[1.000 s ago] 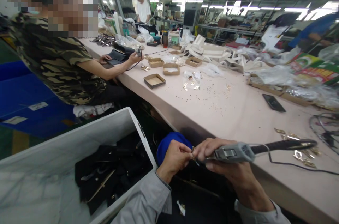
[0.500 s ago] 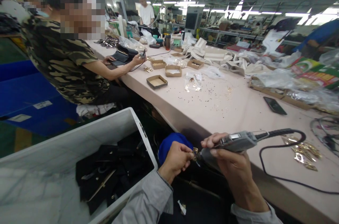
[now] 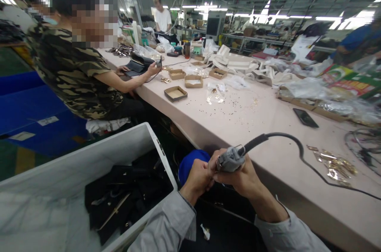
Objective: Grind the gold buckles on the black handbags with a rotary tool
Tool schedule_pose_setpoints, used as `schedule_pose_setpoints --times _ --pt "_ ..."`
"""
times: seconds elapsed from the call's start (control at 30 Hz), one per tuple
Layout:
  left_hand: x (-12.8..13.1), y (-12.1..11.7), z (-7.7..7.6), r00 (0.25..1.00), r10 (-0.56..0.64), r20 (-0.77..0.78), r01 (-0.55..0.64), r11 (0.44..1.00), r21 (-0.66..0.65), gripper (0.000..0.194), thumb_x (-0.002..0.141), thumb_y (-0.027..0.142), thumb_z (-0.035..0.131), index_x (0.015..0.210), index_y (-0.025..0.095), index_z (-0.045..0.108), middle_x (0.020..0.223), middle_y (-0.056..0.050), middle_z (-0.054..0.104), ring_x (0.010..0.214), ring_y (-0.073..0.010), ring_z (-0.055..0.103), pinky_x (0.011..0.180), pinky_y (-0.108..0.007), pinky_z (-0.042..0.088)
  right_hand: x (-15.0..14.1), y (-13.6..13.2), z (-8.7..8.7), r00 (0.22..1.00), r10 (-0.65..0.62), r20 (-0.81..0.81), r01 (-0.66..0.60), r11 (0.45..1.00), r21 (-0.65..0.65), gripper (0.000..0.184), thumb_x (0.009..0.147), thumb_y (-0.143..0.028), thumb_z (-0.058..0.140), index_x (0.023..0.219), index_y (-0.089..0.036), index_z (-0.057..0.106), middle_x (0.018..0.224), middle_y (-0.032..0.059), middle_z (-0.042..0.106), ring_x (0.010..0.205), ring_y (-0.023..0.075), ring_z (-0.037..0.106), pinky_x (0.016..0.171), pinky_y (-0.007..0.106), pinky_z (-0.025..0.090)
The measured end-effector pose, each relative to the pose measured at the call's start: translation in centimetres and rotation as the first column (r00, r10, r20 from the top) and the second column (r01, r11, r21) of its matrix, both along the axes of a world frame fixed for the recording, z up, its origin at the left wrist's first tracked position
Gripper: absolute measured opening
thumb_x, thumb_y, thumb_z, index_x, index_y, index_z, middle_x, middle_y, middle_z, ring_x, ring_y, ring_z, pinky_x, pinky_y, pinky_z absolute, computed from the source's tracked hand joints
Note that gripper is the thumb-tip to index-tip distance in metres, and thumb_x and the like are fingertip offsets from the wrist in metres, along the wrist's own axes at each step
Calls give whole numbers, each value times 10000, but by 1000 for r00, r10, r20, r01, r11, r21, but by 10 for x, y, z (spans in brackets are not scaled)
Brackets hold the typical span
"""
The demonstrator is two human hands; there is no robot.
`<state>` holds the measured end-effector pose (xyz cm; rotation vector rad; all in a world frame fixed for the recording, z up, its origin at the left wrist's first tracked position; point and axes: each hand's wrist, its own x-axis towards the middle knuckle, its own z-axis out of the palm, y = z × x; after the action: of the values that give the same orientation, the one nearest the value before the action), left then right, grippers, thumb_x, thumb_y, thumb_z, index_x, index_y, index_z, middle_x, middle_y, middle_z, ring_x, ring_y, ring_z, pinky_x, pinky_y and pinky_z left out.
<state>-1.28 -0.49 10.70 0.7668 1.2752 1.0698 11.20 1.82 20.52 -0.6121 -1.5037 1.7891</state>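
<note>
My right hand (image 3: 241,176) is wrapped round a grey electric screwdriver (image 3: 231,159), whose black cord (image 3: 285,135) arches over the table. Against its front end, my left hand (image 3: 197,174) is closed in a pinch. The small gold metal fitting seen in those fingers a moment earlier is now hidden by the hands, as is the tool's tip. Both hands meet just off the table edge, above dark material (image 3: 226,230) on my lap. A small white scrap (image 3: 205,232) lies on that material.
A white bin (image 3: 150,135) with black pieces (image 3: 119,196) stands at left. The pale table (image 3: 268,121) carries gold fittings (image 3: 336,166), a phone (image 3: 305,118), small cardboard boxes (image 3: 175,93) and plastic bags. A co-worker in camouflage (image 3: 80,73) sits at left, holding a black item (image 3: 137,64).
The screwdriver and my right hand have moved left, up against my left hand. The tool has turned, its cord end now pointing up and towards the back. The gold fitting has gone out of sight.
</note>
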Motion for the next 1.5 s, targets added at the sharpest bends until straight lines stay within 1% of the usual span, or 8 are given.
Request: schedule_pose_setpoints --times 0.2,0.4,0.77,0.93,1.03,1.17,1.3,1.5 --pt "2 0 1 999 -42 10 42 999 -32 276 688 397 770 623 175 620 368 71 430 291 -68 349 311 -198 204 4 7 -8 995 -93 19 90 989 119 108 788 -223 834 808 -195 732 774 28 669 683 191 632 608 316 561" --pt "5 1 -1 998 -6 60 10 998 -66 333 708 487 734 716 165 649 394 76 429 301 -73 346 319 -205 193 3 15 -13 968 -185 172 148 967 207 288 673 -293 952 751 -182 698 694 8 654 632 166 581 578 284 491" --pt "11 1 -17 974 29 226 -22 999 -34 405 595 516 795 658 197 554 429 86 420 302 -54 335 297 -201 178 -2 22 -4 969 -18 247 -31 981 194 404 603 -349 993 752 -171 662 637 -18 611 558 126 514 502 238 415" --pt "9 1 -11 980 13 199 -5 999 -40 373 588 472 798 616 201 543 395 85 412 291 -50 319 296 -192 183 -1 24 -4 979 0 204 -37 984 176 400 578 -309 1007 752 -169 675 645 -13 628 551 122 521 493 235 407" --pt "5 0 -4 994 -39 104 50 993 -107 281 577 384 769 560 180 577 335 64 414 271 -58 320 289 -194 171 8 26 0 999 -36 -26 39 992 119 347 665 -277 963 783 -213 643 654 -33 615 524 114 505 479 239 396" --pt "2 -6 -6 997 -27 70 32 997 -74 224 601 332 753 643 129 670 337 46 476 260 -66 330 290 -199 213 34 21 18 916 -198 -349 226 973 41 273 789 -270 855 822 -259 584 597 -79 506 472 105 433 497 261 386" --pt "0 -16 -13 998 21 66 -20 1000 -13 260 735 358 710 794 105 717 380 21 553 272 -81 371 311 -202 270 72 5 22 844 -403 -354 430 903 -1 206 800 -244 795 852 -259 596 591 -62 455 500 121 419 541 294 392" --pt "-3 -25 -5 995 -66 81 61 996 68 292 798 332 653 831 67 771 428 -19 602 319 -90 456 366 -199 352 118 -24 -4 743 -588 -319 595 799 -87 155 809 -240 762 880 -243 624 663 -20 481 524 124 422 538 304 396"
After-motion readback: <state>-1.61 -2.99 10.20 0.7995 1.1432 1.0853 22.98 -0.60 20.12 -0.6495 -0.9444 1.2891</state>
